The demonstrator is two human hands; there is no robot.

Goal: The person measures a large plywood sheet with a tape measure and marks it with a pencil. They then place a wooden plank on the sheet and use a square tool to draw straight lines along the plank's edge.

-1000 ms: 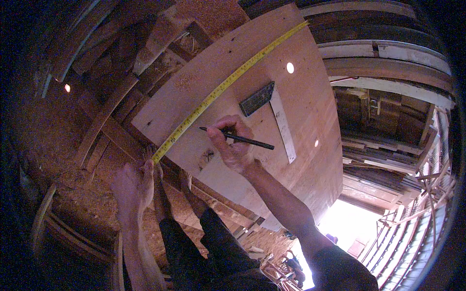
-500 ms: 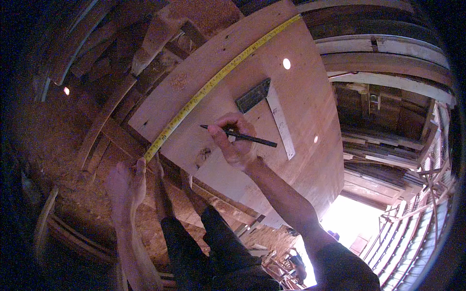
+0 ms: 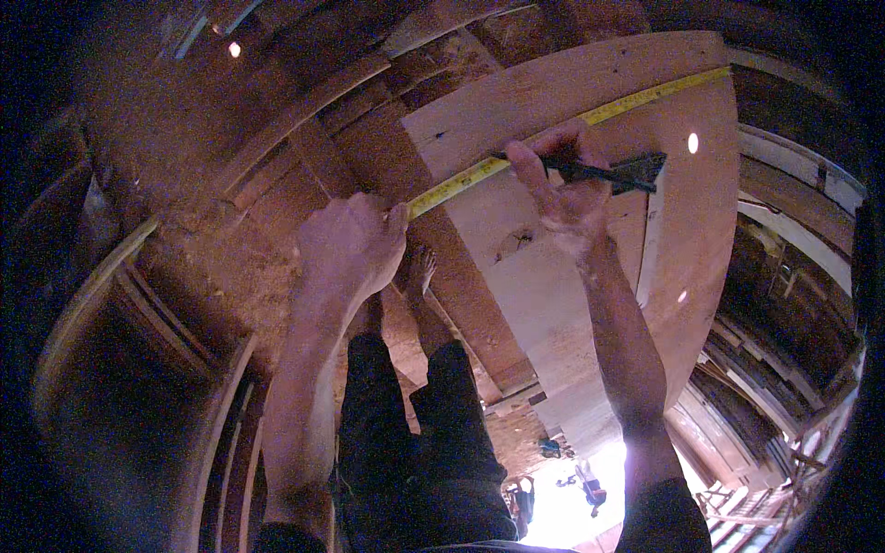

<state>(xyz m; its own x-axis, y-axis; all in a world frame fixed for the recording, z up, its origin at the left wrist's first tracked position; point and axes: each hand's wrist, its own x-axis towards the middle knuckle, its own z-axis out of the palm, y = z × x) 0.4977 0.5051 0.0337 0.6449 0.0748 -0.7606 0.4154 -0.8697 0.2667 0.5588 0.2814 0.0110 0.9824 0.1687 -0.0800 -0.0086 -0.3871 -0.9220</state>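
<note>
A yellow tape measure blade (image 3: 456,187) stretches slantwise across a large plywood board (image 3: 553,304), up to its far right edge. My left hand (image 3: 346,244) is closed on the near end of the blade, just off the board's left edge; any case is hidden in the fist. My right hand (image 3: 572,207) pinches a slim black pen (image 3: 597,172) over the middle of the tape, its tip close to the blade. Behind that hand lies a try square, its dark stock (image 3: 645,168) partly covered by pen and hand, its pale metal blade (image 3: 651,244) flat on the plywood.
My bare foot (image 3: 426,269) is beside the board's left edge, among timber strips and sawdust. Stacked planks (image 3: 761,364) lie right of the board. Curved wooden ribs (image 3: 304,120) line the far left. A bright opening (image 3: 562,493) shows at the bottom, with a blurred figure (image 3: 590,487) in it.
My right hand has moved from above the bare plywood onto the tape, bringing the pen tip to the blade. My left hand still grips the tape end. The whole view has turned and shifted.
</note>
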